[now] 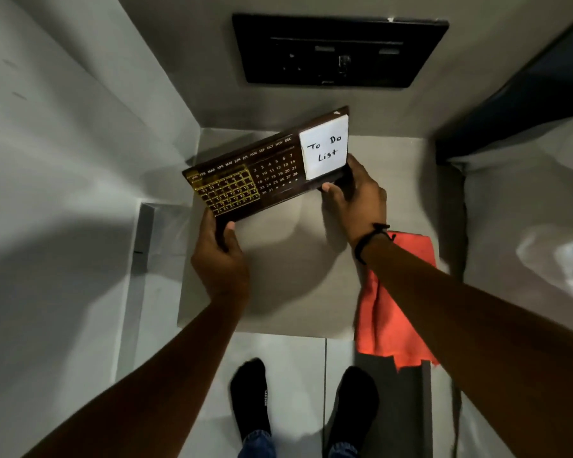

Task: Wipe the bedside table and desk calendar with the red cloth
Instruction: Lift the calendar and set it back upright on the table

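Observation:
A dark brown desk calendar (272,166) with gold date grid and a white "To Do List" note pad is held tilted above the grey bedside table (278,285). My left hand (219,256) grips its lower left corner. At the lower right end, my right hand (354,196) grips it under the note pad. The red cloth (391,312) lies on the table's right side and hangs over the front edge, partly hidden by my right forearm.
A black switch panel (338,51) is on the wall behind the table. A white wall stands at the left, a bed with white bedding (526,226) at the right. My feet in black socks (252,398) stand on the floor in front.

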